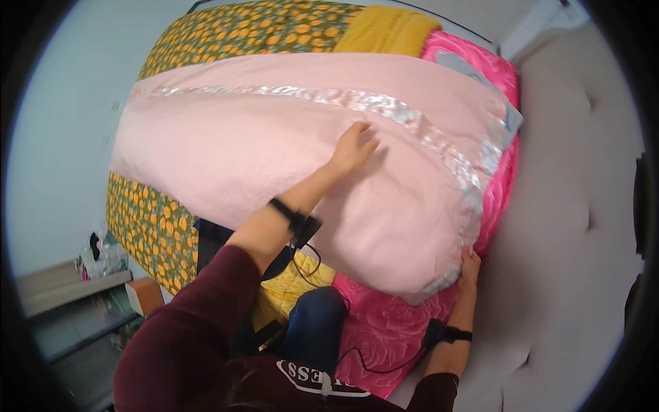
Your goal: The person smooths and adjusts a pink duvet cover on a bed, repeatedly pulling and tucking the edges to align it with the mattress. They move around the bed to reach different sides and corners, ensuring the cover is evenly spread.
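Observation:
A thick, folded pink quilt [254, 137] with a shiny patterned strip [384, 106] lies across the bed in front of me. My left hand [355, 149] is over the middle of the quilt, just below the strip, with its fingers loosely bent and apart. It holds nothing; whether its fingertips press the cloth is hard to tell. At the quilt's near right corner, my right hand [469, 268] has its fingers closed on the edge. The fingers' far side is partly hidden there.
Under the quilt are a green cover with orange flowers [147, 230], bright pink bedding [384, 329] and a yellow cloth [384, 29]. A padded headboard [556, 206] rises along the right. Wooden shelving [62, 288] stands at the lower left. Cables run from the bands on both wrists.

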A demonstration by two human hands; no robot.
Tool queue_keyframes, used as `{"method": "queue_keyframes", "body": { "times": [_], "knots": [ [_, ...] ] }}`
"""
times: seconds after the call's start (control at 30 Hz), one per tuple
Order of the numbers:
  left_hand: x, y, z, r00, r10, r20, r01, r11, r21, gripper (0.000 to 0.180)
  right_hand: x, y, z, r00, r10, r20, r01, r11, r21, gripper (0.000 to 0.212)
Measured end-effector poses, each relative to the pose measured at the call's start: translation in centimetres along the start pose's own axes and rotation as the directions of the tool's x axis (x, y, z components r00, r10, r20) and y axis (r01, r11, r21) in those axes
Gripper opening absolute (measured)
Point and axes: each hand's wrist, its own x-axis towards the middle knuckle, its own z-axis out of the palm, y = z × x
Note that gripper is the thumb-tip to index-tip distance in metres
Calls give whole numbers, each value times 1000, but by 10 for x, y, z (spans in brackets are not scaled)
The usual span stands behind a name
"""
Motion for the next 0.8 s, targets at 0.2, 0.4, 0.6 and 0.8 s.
{"method": "queue_keyframes", "body": {
  "times": [0.2, 0.4, 0.6, 0.8],
  "knots": [
    [-96, -74, -158, 945, -77, -319, 202, 902, 382, 38, 25, -31, 10, 956, -219, -193, 131, 913, -387, 27],
    [22, -135, -224, 985, 166, -46, -110, 816, 568, 56, 52, -114, 105, 598, -800, 50, 376, 225, -899, 72],
    [136, -133, -163, 950, 18, 311, -223, 737, 639, 79, 115, -157, 143, 473, -841, 262, 455, -22, -890, 77],
    [155, -140, -107, 785, -324, 528, -210, 663, 719, 82, 187, -90, 26, 796, -603, 52, 337, 370, -866, 74]
  ]
}}
